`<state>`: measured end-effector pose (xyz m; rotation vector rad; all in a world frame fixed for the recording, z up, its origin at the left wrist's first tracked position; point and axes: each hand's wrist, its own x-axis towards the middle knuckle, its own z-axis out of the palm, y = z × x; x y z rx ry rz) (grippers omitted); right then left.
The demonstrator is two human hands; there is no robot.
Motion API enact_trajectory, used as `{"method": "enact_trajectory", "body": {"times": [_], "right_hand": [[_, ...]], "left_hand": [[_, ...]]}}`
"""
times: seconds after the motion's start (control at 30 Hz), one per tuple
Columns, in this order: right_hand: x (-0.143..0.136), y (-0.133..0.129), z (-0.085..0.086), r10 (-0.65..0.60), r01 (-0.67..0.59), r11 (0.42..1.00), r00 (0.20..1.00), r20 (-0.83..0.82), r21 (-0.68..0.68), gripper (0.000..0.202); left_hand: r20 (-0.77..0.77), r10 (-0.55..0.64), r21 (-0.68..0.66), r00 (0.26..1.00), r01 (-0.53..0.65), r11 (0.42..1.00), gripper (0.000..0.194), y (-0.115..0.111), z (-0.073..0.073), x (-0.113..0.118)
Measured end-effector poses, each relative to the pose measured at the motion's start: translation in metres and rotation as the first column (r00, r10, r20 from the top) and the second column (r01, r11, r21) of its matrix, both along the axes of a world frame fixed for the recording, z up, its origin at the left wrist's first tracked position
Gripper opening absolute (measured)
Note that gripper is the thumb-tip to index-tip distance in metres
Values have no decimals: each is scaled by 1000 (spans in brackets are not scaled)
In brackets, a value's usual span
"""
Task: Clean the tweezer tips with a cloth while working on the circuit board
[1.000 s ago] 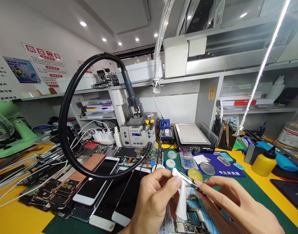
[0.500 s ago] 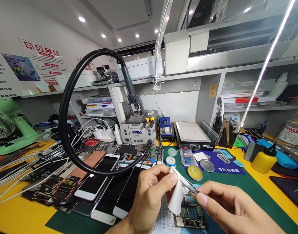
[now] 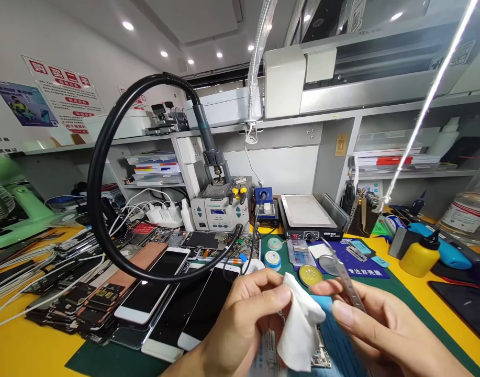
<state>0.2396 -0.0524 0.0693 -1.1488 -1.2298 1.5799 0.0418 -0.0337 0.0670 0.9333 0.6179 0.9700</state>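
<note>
My left hand (image 3: 247,309) is closed, pinching a white cloth or wipe (image 3: 298,324) between thumb and fingers; it hangs down in folds. In my right hand (image 3: 384,319) is a pair of metal tweezers (image 3: 347,277), resting along the fingers with the narrow end pointing up and away from me. The thumb and index fingertip of that hand are apart, just right of the cloth. Below the cloth lies a phone circuit board (image 3: 322,353), mostly hidden, on a blue printed sheet (image 3: 339,343).
Several phones (image 3: 153,290) and stacked phone parts lie at the left. Behind stand a hot air station (image 3: 220,212) with a looped black hose (image 3: 93,183) and a heating plate (image 3: 308,214). An open tin of yellow paste (image 3: 310,274) and a yellow bottle (image 3: 420,256) are on the right.
The tweezers have come away from the cloth and swung upright in my right hand. The cloth now hangs more spread out and covers more of the circuit board.
</note>
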Motion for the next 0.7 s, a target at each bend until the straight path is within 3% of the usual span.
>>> {"method": "enact_trajectory", "body": {"times": [0.13, 0.3, 0.43, 0.7], "right_hand": [[-2, 1, 1, 154, -155, 988, 983, -103, -7, 41], [4, 3, -1, 123, -123, 992, 991, -52, -4, 41], [4, 3, 2, 35, -39, 998, 996, -76, -46, 42], [4, 4, 2, 23, -32, 996, 994, -108, -83, 38]], "left_hand": [[-41, -69, -9, 997, 69, 998, 27, -5, -2, 5], [-79, -103, -12, 991, 103, 995, 32, -5, -1, 5], [-125, -140, -8, 982, 140, 990, 51, -4, 0, 4], [-267, -107, 18, 958, 116, 993, 38, -4, -3, 2]]}}
